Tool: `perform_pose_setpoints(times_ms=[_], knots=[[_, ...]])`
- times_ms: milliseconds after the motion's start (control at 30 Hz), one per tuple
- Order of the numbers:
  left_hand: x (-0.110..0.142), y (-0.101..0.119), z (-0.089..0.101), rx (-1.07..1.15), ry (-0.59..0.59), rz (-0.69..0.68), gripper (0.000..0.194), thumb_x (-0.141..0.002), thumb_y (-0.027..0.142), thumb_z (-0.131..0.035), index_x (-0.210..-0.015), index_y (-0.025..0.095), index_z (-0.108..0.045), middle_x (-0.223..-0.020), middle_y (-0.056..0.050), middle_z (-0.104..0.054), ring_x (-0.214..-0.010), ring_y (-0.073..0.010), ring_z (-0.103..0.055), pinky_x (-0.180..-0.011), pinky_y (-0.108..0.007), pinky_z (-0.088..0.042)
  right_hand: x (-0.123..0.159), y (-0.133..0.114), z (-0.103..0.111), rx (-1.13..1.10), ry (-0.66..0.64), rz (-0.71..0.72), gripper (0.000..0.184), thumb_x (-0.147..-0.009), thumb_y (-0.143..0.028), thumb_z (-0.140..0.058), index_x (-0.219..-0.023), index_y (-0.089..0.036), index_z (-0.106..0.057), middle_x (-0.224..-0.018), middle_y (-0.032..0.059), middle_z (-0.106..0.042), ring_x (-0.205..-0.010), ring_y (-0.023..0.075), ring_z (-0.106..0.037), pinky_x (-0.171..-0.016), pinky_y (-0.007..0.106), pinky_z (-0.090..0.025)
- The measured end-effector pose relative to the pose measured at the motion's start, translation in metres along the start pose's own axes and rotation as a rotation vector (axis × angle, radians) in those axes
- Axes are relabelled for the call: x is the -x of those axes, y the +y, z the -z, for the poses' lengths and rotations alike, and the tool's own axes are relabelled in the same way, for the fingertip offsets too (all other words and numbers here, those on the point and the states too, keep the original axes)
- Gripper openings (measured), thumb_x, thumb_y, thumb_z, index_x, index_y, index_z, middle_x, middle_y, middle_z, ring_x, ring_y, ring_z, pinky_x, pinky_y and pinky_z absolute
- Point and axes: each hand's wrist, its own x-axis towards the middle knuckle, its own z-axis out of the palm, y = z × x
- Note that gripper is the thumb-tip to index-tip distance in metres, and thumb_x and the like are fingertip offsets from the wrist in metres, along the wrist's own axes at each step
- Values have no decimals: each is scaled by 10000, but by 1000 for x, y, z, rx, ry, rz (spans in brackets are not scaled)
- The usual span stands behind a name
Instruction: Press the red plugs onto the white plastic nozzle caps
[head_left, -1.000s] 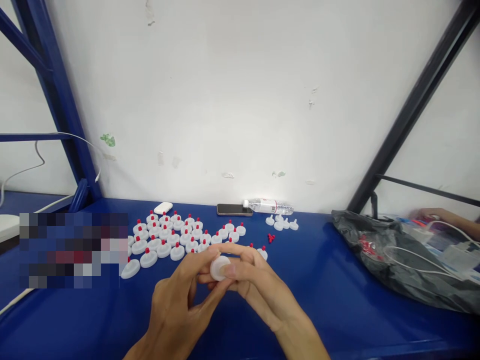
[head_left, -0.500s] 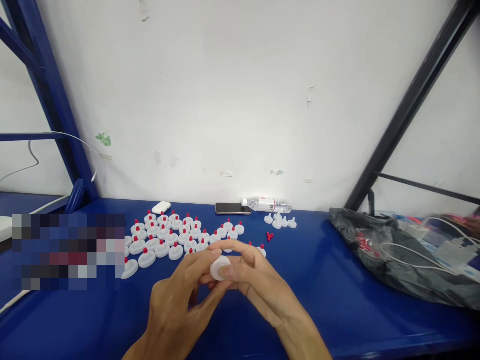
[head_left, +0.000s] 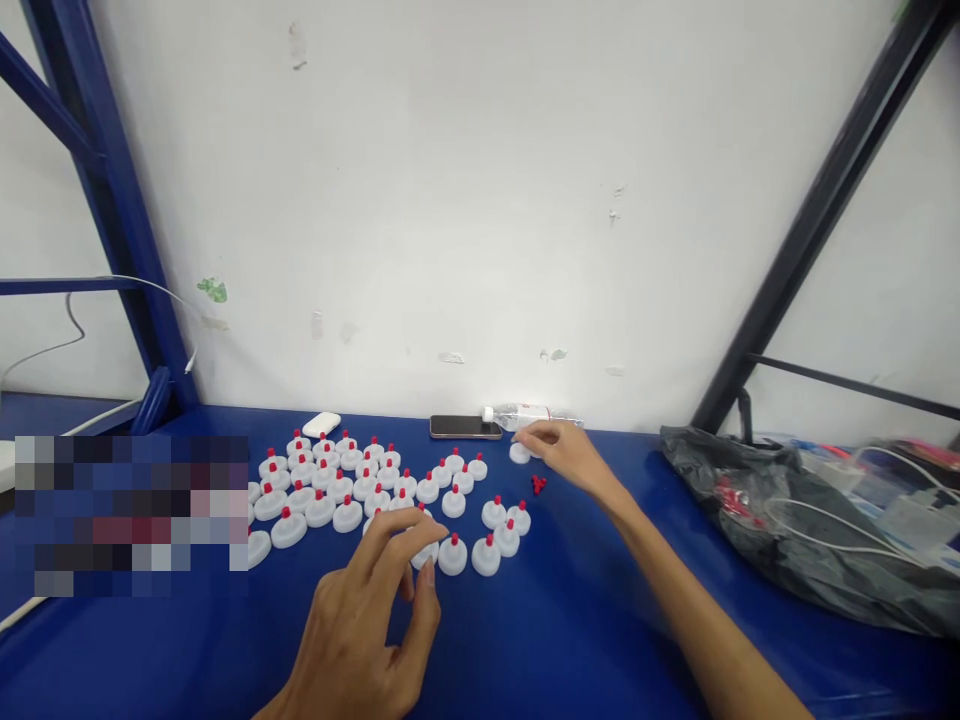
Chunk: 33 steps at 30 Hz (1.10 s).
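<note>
- Left hand (head_left: 356, 620): nearest the viewer, over the blue table (head_left: 570, 630); thumb and fingers curved and apart. A red-tipped cap (head_left: 425, 556) shows just past the gap; contact cannot be told.
- Red-tipped caps (head_left: 451, 556): white, round, standing red end up; a loose group at centre, a denser one to the left.
- Black plastic bag (head_left: 795, 575): at the table's right side, with a pale cable and small red pieces on it.
- Small red tips (head_left: 538, 485): a little heap, just nearer than the right hand.
- Right hand (head_left: 561, 455): arm extended; fingertips together, clamped on the top of a white cap (head_left: 519, 454), which lies beneath them near the bottle.
- Phone (head_left: 465, 428) and clear bottle (head_left: 532, 414): along the table's far edge, the bottle on its side.
- White wall (head_left: 450, 200): behind all, with scuffed patches.
</note>
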Motion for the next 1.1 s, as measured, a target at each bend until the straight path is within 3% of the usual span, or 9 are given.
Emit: perform_pose_setpoints(times_ms=[167,367,500,633,767,900,1000,1100], knots=[[-1,-2,-1,-5,-18,-25,254,-993,147,-502,-1218,241,-575,-1138,-62,-644,-574,-65,-616,-484,-189,-511,-4,17,-15,49,-95,0,266,-916,-427,-657,-953,-225,-826,-897,22,-817,-832,212,-745,-717,264,-528],[-2,0,-1,-28,-58,-55,240,-1009,133,-472,-1207,223,-576,-1119,-58,-623,-574,-45,-602,-501,-179,-501,-6,43,15,319,197,-221,279,-987,-336,-570,-1089,-188,-784,-1007,127,-802,-944,282,-737,-778,323,-485],[-3,2,0,-33,-89,-56,236,-1013,134,-463,-1199,223,-578,-1118,-59,-620,-584,-49,-607,-485,-185,-481,-2,58,18,397,193,-301,149,-902,-302,-701,-972,-216,-801,-941,100,-806,-927,280,-745,-749,305,-470],[-5,2,0,-49,-98,-58,224,-1014,144,-461,-1183,223,-585,-1126,-61,-621,-594,-55,-616,-486,-185,-486,-1,56,8,403,187,-322,84,-854,-217,-721,-885,-192,-794,-933,125,-797,-948,302,-742,-765,322,-474],[-3,1,-1,-44,-119,-52,243,-1017,146,-456,-1211,231,-576,-1139,-60,-632,-588,-58,-612,-487,-188,-489,0,36,10,319,204,-264,150,-896,-218,-642,-910,-163,-782,-968,158,-789,-974,315,-733,-802,352,-501],[-3,0,0,-67,-115,-4,290,-1025,207,-465,-1294,252,-562,-1187,-73,-649,-610,-78,-643,-482,-193,-509,9,1,11,76,32,-63,185,-946,-343,-639,-969,-214,-769,-958,50,-801,-828,194,-752,-742,264,-544],[-7,1,1,-112,-118,81,415,-1015,362,-531,-1421,283,-497,-1194,-66,-689,-569,-101,-651,-399,-203,-487,22,-25,0,-364,-277,123,237,-890,-417,-740,-974,-198,-777,-869,38,-792,-738,171,-741,-666,249,-555],[-11,4,1,-107,-134,128,494,-978,486,-600,-1428,309,-501,-1059,-5,-756,-407,-86,-538,-329,-210,-452,34,-44,-16,-654,-534,187,261,-803,-389,-838,-946,-172,-813,-793,43,-775,-677,159,-718,-606,238,-533]])
